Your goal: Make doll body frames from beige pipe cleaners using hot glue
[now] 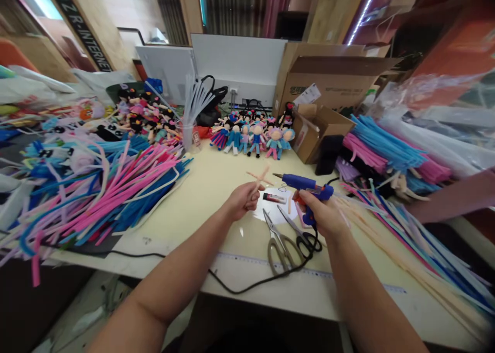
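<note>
My left hand point(243, 200) is closed on a small peach-coloured pipe-cleaner figure point(260, 178) shaped like a cross, held up over the table. My right hand point(323, 212) grips a blue hot glue gun point(305, 185); its nozzle points left toward the figure, a short way from it. Below the hands lie two pairs of scissors point(288, 237) on the cream table point(209, 188), beside a white paper scrap point(276, 208) and a small black and red lighter point(274, 198).
Heaps of pink, blue and white pipe cleaners point(96, 193) cover the left side, more point(386, 152) lie at the right. Several finished little dolls point(255, 134) stand at the back, by cardboard boxes point(328, 105) and a cup of glue sticks point(190, 121). A black cord point(240, 286) crosses the front edge.
</note>
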Tool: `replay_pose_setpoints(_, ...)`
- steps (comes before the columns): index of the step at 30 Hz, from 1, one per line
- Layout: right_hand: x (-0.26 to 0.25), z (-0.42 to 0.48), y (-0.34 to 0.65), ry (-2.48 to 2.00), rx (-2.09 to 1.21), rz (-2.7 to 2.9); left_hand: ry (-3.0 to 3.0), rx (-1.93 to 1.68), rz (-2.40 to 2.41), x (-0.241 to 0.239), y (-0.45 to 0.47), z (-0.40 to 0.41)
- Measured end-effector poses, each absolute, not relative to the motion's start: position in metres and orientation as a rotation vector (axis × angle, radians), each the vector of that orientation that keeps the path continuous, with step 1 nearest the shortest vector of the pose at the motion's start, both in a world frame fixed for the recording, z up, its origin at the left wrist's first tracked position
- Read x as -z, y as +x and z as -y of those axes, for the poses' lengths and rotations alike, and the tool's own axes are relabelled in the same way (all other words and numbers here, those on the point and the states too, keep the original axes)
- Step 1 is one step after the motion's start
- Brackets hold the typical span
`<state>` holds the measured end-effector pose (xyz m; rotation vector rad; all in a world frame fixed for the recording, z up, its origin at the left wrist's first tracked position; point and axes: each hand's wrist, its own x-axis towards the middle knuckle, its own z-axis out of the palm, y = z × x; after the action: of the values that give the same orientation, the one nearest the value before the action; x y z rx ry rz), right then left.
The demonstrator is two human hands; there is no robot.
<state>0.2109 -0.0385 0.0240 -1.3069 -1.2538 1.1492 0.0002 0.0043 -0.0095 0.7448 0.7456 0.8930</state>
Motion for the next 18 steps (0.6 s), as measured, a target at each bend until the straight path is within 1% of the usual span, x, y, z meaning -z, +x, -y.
replay_pose_setpoints(6,-0.002,0.042,0.203,-1.416,-0.997,1.374,0.753,-0.855,-0.747,0.003,0.005,0.001)
replay_pose_setpoints(18,0.004,0.044,0.200,-1.408,-0.828,1.512,0.676,-0.794,-0.712,-0.004,0.008,0.006)
